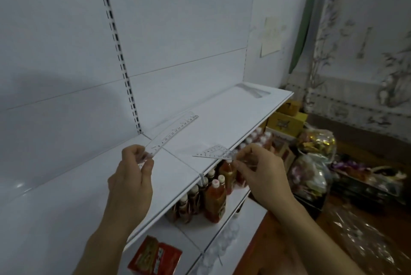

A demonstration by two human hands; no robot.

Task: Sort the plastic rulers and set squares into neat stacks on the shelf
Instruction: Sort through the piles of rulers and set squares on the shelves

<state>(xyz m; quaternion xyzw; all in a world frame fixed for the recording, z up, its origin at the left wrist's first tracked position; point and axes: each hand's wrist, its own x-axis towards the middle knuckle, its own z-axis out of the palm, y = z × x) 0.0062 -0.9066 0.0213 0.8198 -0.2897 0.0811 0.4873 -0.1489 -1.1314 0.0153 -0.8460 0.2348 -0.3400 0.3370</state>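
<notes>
two clear plastic pieces pinched: long ruler point(172, 134), triangular set square point(214, 152).

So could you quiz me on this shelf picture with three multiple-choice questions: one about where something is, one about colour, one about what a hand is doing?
1. Where do the bottles with red contents stand?
A. on the top shelf
B. on the shelf below the top one
C. on the floor

2. What colour is the ruler in the left hand?
A. clear
B. solid blue
C. black

3. What is the right hand doing?
A. hanging idle
B. pressing flat on the shelf
C. pinching a set square

Answers:
1 B: the bottles stand under the white top shelf.
2 A: the ruler in the left hand is see-through with dark numbers.
3 C: fingers of the right hand pinch the small set square at its corner.
</notes>
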